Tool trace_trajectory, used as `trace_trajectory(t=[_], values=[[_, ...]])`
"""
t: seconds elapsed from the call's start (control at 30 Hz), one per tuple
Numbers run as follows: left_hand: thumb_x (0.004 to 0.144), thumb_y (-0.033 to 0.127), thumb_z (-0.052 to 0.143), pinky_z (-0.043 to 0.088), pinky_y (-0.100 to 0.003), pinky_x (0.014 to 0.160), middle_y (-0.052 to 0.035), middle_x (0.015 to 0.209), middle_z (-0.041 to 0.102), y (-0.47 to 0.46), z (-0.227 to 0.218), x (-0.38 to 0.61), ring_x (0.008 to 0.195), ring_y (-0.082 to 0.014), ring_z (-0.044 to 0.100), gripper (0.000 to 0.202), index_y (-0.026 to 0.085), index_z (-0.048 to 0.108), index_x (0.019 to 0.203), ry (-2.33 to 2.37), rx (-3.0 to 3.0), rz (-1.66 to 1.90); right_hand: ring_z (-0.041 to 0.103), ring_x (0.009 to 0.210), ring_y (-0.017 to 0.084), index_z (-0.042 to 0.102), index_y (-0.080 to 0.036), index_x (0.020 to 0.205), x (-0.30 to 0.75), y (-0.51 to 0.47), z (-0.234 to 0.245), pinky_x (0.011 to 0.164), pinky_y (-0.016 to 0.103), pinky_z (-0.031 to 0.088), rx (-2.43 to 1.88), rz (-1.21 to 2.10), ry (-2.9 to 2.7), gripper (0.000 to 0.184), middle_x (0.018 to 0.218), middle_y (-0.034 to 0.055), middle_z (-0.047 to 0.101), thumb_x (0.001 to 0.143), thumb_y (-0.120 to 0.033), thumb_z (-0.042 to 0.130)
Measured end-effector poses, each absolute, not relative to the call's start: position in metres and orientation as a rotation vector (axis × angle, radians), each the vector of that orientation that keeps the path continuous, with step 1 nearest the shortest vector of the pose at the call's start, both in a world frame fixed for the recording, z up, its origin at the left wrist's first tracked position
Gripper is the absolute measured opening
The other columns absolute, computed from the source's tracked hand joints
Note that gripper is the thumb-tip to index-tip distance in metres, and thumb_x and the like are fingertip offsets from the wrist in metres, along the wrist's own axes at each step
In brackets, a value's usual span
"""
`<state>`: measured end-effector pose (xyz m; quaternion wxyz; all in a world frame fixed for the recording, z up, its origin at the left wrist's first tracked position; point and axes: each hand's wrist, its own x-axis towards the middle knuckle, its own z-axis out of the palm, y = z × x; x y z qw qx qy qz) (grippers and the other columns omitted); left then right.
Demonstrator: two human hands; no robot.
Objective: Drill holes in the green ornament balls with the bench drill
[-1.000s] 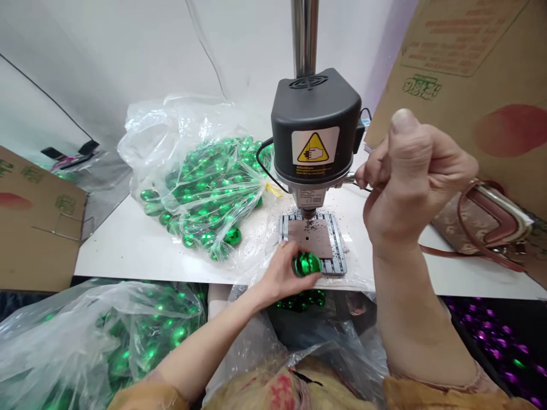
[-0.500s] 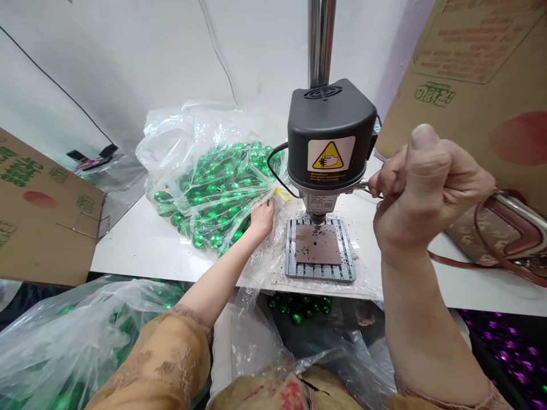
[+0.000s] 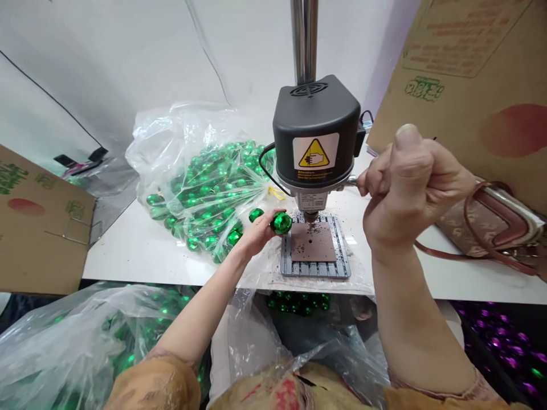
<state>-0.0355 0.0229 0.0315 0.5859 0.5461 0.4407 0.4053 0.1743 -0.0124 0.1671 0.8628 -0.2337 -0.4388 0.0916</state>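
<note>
My left hand (image 3: 259, 234) holds a shiny green ball (image 3: 281, 223) at its fingertips, just left of the drill press base (image 3: 315, 270). A second green ball (image 3: 256, 215) shows behind the fingers; whether I hold it too is unclear. My right hand (image 3: 410, 179) is closed around the feed handle (image 3: 351, 180) of the black bench drill press (image 3: 316, 125), thumb up. Beneath the chuck (image 3: 311, 217), a brown square plate (image 3: 314, 242) with a small dark hole lies on the slotted base, strewn with dark shavings.
A clear bag of green balls (image 3: 205, 193) lies left of the press. Cardboard boxes (image 3: 38, 222) stand at both sides. A handbag (image 3: 491, 228) rests at right. Below the table edge are another bag (image 3: 85, 336), green balls (image 3: 299, 303) and purple balls (image 3: 499, 336).
My left hand has come out from the bag's tied end, now with a green ball in its fingers beside the base. My right hand stays on the handle. The view has shifted slightly.
</note>
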Motion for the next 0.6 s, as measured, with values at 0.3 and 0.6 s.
trace_trajectory(t=[0.3,0.6], values=[[0.072,0.049,0.079,0.054,-0.035,0.087,-0.0095,0.108,0.069,0.009,0.001,-0.002,0.1,-0.0212,0.065,0.06,0.017,0.059,0.119,1.015,1.471,1.059,0.031,0.037,0.003,0.035,-0.019,0.048,0.177,-0.011,0.164,0.04,0.026,0.026,-0.466,0.228,-0.952,0.045,0.041,-0.0073,0.034,0.085,-0.029,0.059],[0.071,0.037,0.082,0.053,-0.039,0.095,-0.0125,0.119,0.066,0.005,-0.01,0.013,0.107,-0.0235,0.065,0.06,0.017,0.057,0.122,0.998,1.592,1.042,0.03,0.037,0.006,0.033,-0.02,0.049,0.176,-0.013,0.164,0.04,0.029,0.024,-0.503,0.225,-0.947,0.047,0.042,-0.0063,0.033,0.085,-0.032,0.061]])
